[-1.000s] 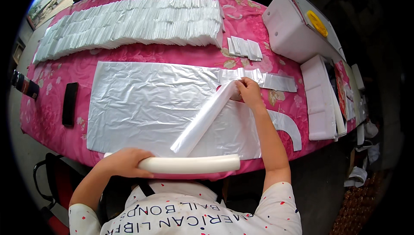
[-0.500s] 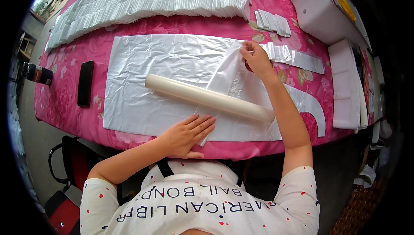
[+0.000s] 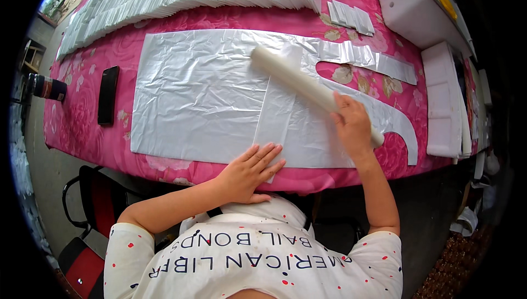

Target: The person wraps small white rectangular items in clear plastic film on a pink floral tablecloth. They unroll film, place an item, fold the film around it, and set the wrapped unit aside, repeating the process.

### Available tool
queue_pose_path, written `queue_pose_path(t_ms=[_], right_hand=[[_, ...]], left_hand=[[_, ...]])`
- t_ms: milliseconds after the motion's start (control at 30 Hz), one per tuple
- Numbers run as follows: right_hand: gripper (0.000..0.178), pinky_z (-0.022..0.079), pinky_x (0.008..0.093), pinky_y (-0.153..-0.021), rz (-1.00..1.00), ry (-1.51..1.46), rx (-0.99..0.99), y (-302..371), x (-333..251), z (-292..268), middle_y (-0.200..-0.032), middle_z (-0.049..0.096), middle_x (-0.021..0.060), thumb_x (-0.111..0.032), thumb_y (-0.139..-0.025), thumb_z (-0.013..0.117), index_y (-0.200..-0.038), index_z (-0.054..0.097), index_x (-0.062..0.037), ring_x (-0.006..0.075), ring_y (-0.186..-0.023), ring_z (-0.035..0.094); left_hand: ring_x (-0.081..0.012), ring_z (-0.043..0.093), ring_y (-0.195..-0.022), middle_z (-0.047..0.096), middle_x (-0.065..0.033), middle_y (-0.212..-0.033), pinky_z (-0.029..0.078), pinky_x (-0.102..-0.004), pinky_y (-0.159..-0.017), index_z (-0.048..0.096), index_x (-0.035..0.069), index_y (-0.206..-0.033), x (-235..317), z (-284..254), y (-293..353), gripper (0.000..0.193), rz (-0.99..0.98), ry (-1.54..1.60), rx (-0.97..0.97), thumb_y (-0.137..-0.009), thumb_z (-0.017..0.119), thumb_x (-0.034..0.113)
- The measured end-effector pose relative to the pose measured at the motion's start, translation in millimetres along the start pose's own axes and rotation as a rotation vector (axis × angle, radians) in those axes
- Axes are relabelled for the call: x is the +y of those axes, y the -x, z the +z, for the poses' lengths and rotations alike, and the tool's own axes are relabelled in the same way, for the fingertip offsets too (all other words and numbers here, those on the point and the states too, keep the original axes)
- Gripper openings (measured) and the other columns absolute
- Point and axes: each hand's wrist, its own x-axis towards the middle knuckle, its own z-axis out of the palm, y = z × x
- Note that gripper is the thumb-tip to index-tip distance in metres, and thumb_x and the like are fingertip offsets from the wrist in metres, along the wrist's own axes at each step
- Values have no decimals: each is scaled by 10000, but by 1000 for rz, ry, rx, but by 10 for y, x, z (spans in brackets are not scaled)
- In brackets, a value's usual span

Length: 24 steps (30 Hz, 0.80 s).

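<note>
While film strip (image 3: 273, 107) is pressed by flat left hand (image 3: 253, 170), cream tube (image 3: 296, 81) is held off-centre in grip of right hand (image 3: 352, 123), over plastic apron (image 3: 192, 90). Tube likely stiff, light; strip probably slippery, edge hold advised.

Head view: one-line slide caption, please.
Left hand flat on a plastic strip's near end, right hand gripping a pale rod slantwise over a white sheet on pink tablecloth.

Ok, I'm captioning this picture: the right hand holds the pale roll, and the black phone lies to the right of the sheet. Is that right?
Not quite: the phone lies to the left of the sheet, as the head view shows. The right hand does hold the pale roll.
</note>
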Motion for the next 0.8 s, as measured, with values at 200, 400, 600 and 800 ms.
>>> queue_pose_path(t_ms=[200, 400, 600, 800], right_hand=[[521, 408, 382, -885, 135, -36, 111, 110, 493, -225, -1135, 571, 117, -86, -741, 643, -1249, 524, -104, 308, -1015, 520], [477, 367, 432, -939, -265, -167, -215, 363, -419, -123, -1114, 585, 53, -73, -691, 660, -1160, 583, -124, 249, -1013, 532], [463, 337, 462, -976, -336, -128, -74, -87, -510, 171, -1097, 589, 33, -62, -700, 652, -1149, 594, -156, 235, -1016, 532], [474, 350, 390, -987, -304, -96, 41, -968, -173, 441, -1138, 577, 54, -59, -713, 657, -1172, 580, -150, 249, -1060, 515]], left_hand=[[-262, 184, -1377, 226, -141, -1473, 162, -423, -1107, 304, 50, -1387, -198, -127, -41, 792, 162, 56, -62, -774, 581, 469], [-246, 228, -1363, 265, -127, -1460, 200, -416, -1096, 311, 61, -1387, 110, 137, 16, 611, 74, -210, -16, -844, 478, 287], [-242, 286, -1340, 302, -114, -1446, 221, -413, -1087, 340, 86, -1377, 194, 249, 72, 514, 49, -282, 45, -880, 383, 209], [-249, 278, -1342, 282, -121, -1454, 248, -398, -1081, 332, 68, -1374, 126, 177, 78, 520, 133, -181, 40, -877, 406, 206]])
